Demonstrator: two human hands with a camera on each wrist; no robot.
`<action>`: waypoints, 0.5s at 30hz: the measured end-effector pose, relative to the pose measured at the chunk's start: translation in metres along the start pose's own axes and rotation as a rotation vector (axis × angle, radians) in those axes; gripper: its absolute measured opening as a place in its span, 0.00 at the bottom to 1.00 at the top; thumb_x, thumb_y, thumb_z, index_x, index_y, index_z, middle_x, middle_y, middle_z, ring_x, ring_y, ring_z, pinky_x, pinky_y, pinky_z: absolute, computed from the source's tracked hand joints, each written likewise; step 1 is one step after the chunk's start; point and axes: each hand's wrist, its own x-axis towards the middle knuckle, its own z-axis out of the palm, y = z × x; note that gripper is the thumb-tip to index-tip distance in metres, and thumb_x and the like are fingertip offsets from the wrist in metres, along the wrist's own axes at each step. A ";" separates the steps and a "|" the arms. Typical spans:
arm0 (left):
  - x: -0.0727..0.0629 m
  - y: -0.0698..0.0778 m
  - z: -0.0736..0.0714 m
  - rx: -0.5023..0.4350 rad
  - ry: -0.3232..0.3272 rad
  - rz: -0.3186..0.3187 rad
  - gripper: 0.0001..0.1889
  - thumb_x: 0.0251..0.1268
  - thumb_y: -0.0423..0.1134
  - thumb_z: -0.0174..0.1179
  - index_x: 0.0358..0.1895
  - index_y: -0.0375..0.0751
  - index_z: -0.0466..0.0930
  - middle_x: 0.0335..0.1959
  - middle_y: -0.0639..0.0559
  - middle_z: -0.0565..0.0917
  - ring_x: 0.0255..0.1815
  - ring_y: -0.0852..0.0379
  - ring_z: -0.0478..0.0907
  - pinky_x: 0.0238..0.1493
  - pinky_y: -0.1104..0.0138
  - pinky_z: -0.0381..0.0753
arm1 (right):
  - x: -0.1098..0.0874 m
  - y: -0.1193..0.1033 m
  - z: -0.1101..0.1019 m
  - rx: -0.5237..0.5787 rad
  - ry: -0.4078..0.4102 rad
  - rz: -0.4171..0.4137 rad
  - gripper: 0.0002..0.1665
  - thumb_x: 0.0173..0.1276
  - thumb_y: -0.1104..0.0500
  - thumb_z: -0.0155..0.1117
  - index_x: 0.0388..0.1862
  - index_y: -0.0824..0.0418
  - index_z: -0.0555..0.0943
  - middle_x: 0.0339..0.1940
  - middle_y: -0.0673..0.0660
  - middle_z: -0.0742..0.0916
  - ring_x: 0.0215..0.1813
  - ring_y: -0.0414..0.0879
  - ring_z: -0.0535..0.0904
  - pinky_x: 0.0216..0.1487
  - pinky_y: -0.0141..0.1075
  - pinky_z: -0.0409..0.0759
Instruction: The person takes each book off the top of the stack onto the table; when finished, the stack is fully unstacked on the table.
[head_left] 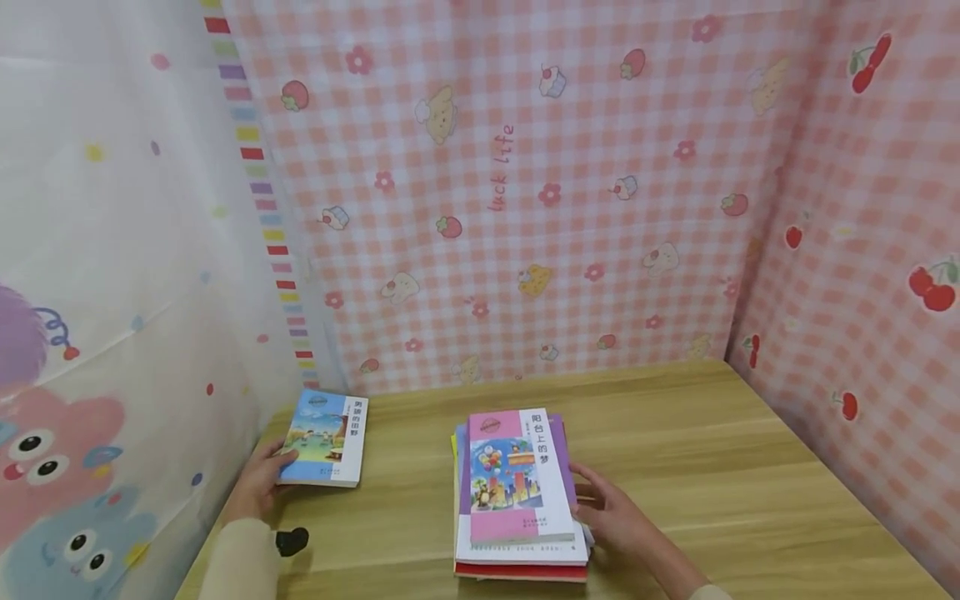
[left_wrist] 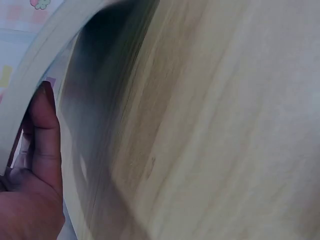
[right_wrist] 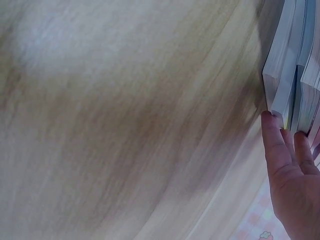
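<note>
Book (head_left: 322, 439) with a blue cover, lower left of the head view, is gripped by your left hand (head_left: 257, 483), fingers hidden beneath. Your right hand (head_left: 613, 515), fingers extended, touches the book stack (head_left: 517, 487) at lower centre, lower covers mostly hidden. The black object (head_left: 292, 542) by your left sleeve (head_left: 240, 562) is unclear.

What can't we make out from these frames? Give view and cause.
Most of the covers of the lower books: head view, hidden by the pink book on top.
Underside of the blue book: faces away, head view; cut off by frame edges, left wrist view.
All of the right hand: right wrist view, cut off by the right edge.
Small print low on the pink cover: head view, too small.
</note>
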 end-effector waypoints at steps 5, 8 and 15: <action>0.005 0.000 0.002 0.046 0.033 -0.003 0.33 0.77 0.33 0.50 0.78 0.31 0.46 0.56 0.33 0.74 0.29 0.65 0.79 0.32 0.66 0.83 | 0.000 0.000 0.000 0.009 -0.020 -0.013 0.39 0.72 0.68 0.58 0.78 0.69 0.55 0.67 0.81 0.69 0.66 0.73 0.68 0.58 0.53 0.78; 0.005 0.003 0.008 0.085 0.093 -0.012 0.33 0.77 0.35 0.48 0.78 0.31 0.46 0.68 0.25 0.62 0.29 0.65 0.78 0.33 0.66 0.82 | -0.001 -0.001 -0.001 0.011 -0.028 -0.021 0.39 0.72 0.69 0.57 0.77 0.70 0.55 0.66 0.81 0.69 0.66 0.73 0.68 0.59 0.54 0.77; -0.004 0.011 0.010 0.187 0.171 -0.020 0.35 0.74 0.39 0.48 0.78 0.29 0.46 0.75 0.24 0.51 0.70 0.34 0.59 0.62 0.52 0.73 | -0.001 -0.003 0.001 -0.001 -0.029 -0.028 0.39 0.71 0.70 0.57 0.77 0.69 0.56 0.66 0.81 0.69 0.66 0.74 0.68 0.59 0.56 0.77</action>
